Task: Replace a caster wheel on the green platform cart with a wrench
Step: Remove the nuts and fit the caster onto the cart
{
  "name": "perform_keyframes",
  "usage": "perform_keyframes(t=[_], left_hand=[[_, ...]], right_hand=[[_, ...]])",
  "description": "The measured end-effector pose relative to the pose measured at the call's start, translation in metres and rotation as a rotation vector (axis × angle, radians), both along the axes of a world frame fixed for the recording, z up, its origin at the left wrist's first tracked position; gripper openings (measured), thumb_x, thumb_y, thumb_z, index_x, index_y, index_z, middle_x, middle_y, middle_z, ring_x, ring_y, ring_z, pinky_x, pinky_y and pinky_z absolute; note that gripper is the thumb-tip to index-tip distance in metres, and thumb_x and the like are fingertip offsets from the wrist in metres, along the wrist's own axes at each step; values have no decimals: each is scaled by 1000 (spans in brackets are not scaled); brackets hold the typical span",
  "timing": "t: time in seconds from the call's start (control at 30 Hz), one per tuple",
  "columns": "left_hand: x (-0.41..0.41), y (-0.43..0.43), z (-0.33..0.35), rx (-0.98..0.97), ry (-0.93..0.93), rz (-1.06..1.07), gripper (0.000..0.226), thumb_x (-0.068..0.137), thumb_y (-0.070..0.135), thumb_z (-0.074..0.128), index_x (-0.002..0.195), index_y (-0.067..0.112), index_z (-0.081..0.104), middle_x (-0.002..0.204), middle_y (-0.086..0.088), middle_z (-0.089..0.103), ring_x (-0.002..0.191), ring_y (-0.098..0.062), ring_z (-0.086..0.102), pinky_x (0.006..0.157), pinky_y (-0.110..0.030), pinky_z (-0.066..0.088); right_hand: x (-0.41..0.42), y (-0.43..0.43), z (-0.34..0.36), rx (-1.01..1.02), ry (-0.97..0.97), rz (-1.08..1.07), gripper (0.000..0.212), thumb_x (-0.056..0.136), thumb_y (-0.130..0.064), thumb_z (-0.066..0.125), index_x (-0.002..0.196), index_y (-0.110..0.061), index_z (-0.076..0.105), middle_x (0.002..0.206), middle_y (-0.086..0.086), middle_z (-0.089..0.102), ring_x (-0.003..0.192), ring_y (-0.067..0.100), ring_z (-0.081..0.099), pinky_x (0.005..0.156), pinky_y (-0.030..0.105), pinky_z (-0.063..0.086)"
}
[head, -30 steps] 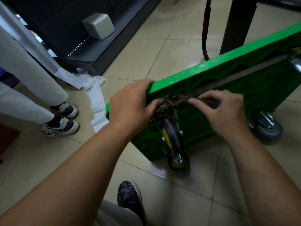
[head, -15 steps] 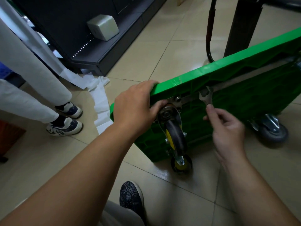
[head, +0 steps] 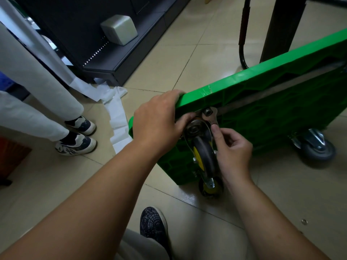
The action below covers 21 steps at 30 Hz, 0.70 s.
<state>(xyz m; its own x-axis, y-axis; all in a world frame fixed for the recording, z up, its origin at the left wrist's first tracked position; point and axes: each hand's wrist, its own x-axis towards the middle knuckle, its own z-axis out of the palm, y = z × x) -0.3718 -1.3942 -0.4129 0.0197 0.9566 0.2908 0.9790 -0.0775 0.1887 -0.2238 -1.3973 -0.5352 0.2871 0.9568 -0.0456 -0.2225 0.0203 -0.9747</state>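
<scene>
cart: green plastic platform cart [head: 262, 102] tipped on edge | left hand [head: 155, 124] grips its top rim beside black-and-yellow caster wheel [head: 203, 154] | right hand [head: 232, 152], nearer, pinches flat silver steel wrench [head: 211, 119] | wrench head on dark hex bolt [head: 207, 112] above caster, handle running down toward right hand

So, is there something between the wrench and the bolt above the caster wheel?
Nothing visible does. The wrench head sits around the bolt, held by the right hand. The left hand grips the cart edge beside it.
</scene>
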Motion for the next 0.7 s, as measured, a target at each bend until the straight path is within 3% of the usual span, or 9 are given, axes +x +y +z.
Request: perform_keyframes(t=[0.07, 0.13, 0.23, 0.3, 0.37, 0.5, 0.6, 0.7], left_hand=[[0, 0, 0, 0, 3, 0, 38, 94, 54, 63, 127, 34, 59, 113, 11, 67, 106, -21, 61, 74, -36, 40], [-1, 1, 0, -3, 7, 1, 39, 94, 54, 63, 128, 34, 58, 114, 11, 67, 107, -21, 60, 74, -36, 39], [0, 0, -1, -7, 5, -2, 40, 95, 55, 63, 129, 34, 58, 115, 11, 67, 107, -20, 60, 74, -35, 40], [-1, 0, -1, -6, 6, -4, 40, 95, 55, 62, 129, 34, 58, 115, 11, 67, 107, -20, 61, 75, -36, 42], [-1, 0, -1, -2, 9, -2, 40, 95, 55, 62, 129, 34, 59, 115, 11, 67, 107, -20, 61, 75, -36, 42], [0, 0, -1, -10, 4, 0, 41, 95, 55, 62, 129, 34, 59, 116, 11, 67, 109, -20, 61, 77, -37, 45], [-1, 0, 0, -7, 4, -1, 42, 95, 56, 62, 130, 34, 58, 117, 11, 67, 109, -20, 61, 77, -37, 45], [-1, 0, 0, 0, 15, 2, 42, 94, 56, 62, 130, 34, 59, 117, 11, 68, 109, -20, 61, 76, -36, 43]], right_hand=[[11, 5, 3, 49, -99, -9, 13, 84, -30, 77, 80, -18, 73, 72, -6, 70, 69, 1, 65, 65, 15, 49], [26, 11, 8, 94, -240, 3, 20, 81, -40, 77, 83, -21, 73, 75, -9, 69, 71, 3, 65, 69, 22, 51], [55, 22, 24, 245, -742, 22, 23, 82, -53, 74, 88, -31, 72, 81, -20, 63, 83, 21, 64, 83, 44, 49], [71, 30, 48, 337, -1027, 53, 32, 83, -56, 69, 91, -25, 74, 84, -14, 64, 88, 23, 58, 87, 38, 34], [81, 36, 78, 353, -1183, 92, 40, 80, -59, 65, 93, -23, 74, 87, -4, 67, 91, 19, 49, 85, 36, 27], [86, 42, 104, 389, -1296, 125, 45, 77, -62, 60, 93, -22, 74, 85, -1, 65, 91, 18, 42, 89, 43, 32], [93, 43, 102, 383, -1297, 160, 44, 76, -63, 61, 92, -24, 74, 84, -4, 65, 92, 17, 44, 88, 40, 30], [101, 36, 74, 306, -1072, 164, 31, 78, -55, 72, 92, -28, 74, 84, -5, 65, 92, 20, 54, 84, 37, 37]])
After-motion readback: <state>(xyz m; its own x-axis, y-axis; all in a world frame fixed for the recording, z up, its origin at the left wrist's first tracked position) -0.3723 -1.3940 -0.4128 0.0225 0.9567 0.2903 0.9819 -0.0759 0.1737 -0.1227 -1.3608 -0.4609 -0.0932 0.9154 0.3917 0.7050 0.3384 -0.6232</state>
